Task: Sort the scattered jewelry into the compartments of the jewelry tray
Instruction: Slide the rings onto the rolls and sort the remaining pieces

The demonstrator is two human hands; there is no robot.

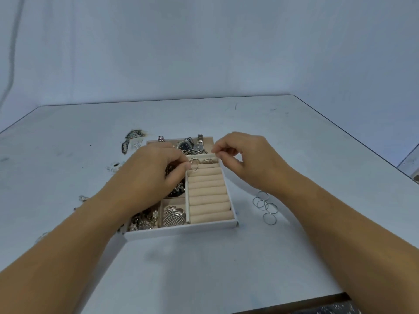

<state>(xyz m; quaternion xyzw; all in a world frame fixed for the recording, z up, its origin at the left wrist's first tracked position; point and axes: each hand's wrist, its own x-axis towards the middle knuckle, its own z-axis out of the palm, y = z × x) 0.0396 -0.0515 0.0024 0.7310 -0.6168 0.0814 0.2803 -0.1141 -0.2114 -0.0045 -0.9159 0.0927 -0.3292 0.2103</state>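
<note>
While loose, rings [264, 206] beside tray [181, 228].

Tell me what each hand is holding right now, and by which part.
The left hand pinches a thin ring by its band at the fingertips, over the tray's ring rolls. The right hand pinches near the tray's edge; whether it holds anything cannot be told.

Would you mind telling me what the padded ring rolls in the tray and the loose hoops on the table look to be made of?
The ring rolls look like beige velvet or suede-like fabric over soft padding: matte, no shine, rounded ridges. The loose hoops, lying on the table right of the tray, look like thin silver-toned metal wire: bright glints along narrow rims. Whether steel or plated cannot be told.
</note>
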